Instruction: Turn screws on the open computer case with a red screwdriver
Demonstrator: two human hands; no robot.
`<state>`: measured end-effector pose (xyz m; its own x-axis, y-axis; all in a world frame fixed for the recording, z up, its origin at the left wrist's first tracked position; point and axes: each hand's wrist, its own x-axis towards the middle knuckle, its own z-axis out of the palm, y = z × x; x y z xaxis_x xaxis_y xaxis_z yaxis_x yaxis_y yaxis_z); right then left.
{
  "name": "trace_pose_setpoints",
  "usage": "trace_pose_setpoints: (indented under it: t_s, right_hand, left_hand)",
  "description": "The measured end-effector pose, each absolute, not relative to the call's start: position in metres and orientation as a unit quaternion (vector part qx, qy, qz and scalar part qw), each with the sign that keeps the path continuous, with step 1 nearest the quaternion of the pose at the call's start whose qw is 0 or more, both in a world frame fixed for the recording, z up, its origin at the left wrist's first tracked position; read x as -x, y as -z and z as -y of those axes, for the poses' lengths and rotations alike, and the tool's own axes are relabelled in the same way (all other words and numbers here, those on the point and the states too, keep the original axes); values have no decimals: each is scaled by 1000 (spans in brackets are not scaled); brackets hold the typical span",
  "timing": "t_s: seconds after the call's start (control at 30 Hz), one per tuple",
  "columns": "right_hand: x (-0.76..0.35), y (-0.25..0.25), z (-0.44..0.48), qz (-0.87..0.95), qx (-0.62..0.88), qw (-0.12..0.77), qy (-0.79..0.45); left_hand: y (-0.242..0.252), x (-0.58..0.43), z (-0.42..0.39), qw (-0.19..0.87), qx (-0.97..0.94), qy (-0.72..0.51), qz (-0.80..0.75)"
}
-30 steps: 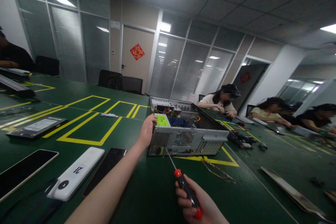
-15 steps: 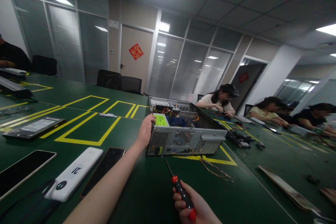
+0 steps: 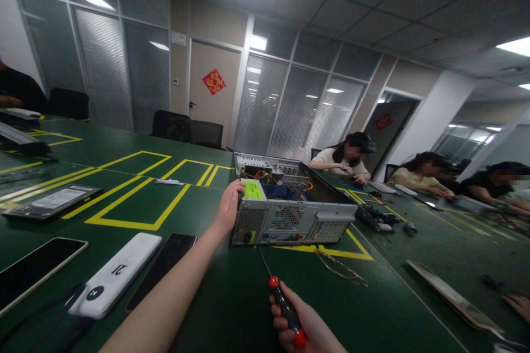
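Note:
An opened desktop computer case (image 3: 308, 226) lies on the green table, its rear panel with vents and ports facing me. Inside show coloured wires and a metal power supply with a yellow-green label (image 3: 253, 190). My left hand (image 3: 229, 207) grips the case's left rear corner, fingers curled over the top edge by that label. In my right hand (image 3: 296, 317) is a screwdriver (image 3: 286, 309) with a black and red handle. Its thin shaft points up and away, with the tip at the lower left edge of the rear panel; whether it touches a screw cannot be made out.
Left of my forearm lie a hard drive (image 3: 53, 202), a white device marked 21 (image 3: 120, 273) and two phones. Thin wires (image 3: 342, 267) lie before the case. Black cables (image 3: 379, 218) and another phone (image 3: 453, 295) are to the right. Several people sit around the table.
The screwdriver handle and my right hand have shifted very slightly left. My left hand and the case stay in place.

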<state>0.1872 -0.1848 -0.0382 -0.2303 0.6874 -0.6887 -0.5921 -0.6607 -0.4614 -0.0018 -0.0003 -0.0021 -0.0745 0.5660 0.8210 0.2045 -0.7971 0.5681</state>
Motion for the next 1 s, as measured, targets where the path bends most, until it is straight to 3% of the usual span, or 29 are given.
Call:
trace_pose_setpoints:
  t_s: [0.53, 0.8, 1.0]
  right_hand:
    - [-184, 32, 185, 70, 517, 405, -750]
    - [-188, 26, 186, 24, 439, 419, -794]
    - [-185, 25, 187, 26, 510, 418, -751]
  left_hand:
    - [5, 2, -2, 138, -665, -676, -285]
    - [5, 2, -1, 140, -666, -674, -289]
    - [5, 2, -2, 137, -667, -674, -285]
